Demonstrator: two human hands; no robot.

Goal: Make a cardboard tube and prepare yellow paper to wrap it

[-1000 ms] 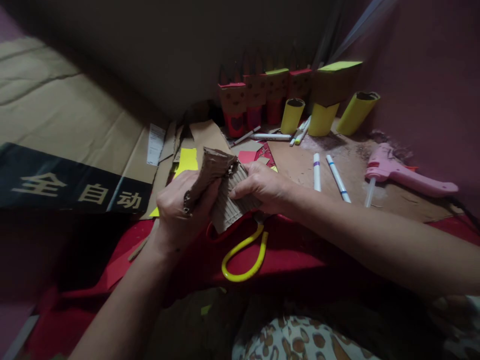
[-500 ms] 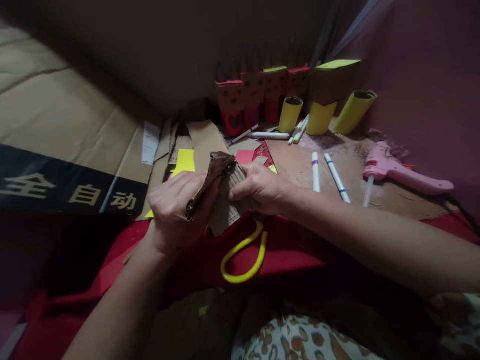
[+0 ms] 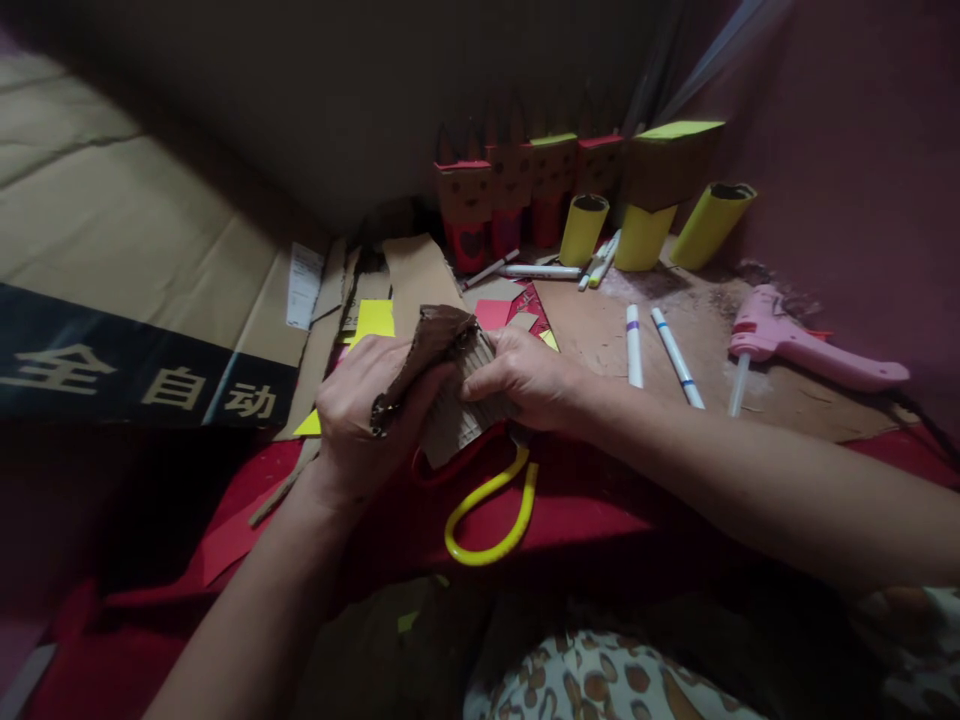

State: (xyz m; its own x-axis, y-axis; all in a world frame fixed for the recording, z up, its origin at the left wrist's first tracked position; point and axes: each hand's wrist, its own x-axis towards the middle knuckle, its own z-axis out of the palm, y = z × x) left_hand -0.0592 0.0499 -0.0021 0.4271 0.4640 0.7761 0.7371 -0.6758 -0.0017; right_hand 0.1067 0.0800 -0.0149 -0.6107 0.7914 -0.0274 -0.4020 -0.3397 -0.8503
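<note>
Left hand and right hand hold bent brown ribbed cardboard, fingers closed around it. It seems light, rather stiff; its 2 edges suit gripping.

The corrugated cardboard is brown with ridged stripes, the looped handle yellow, the glue gun pink, the cloth red; of two white markers, one is banded purple, the other blue; brown spots dot the white garment
</note>
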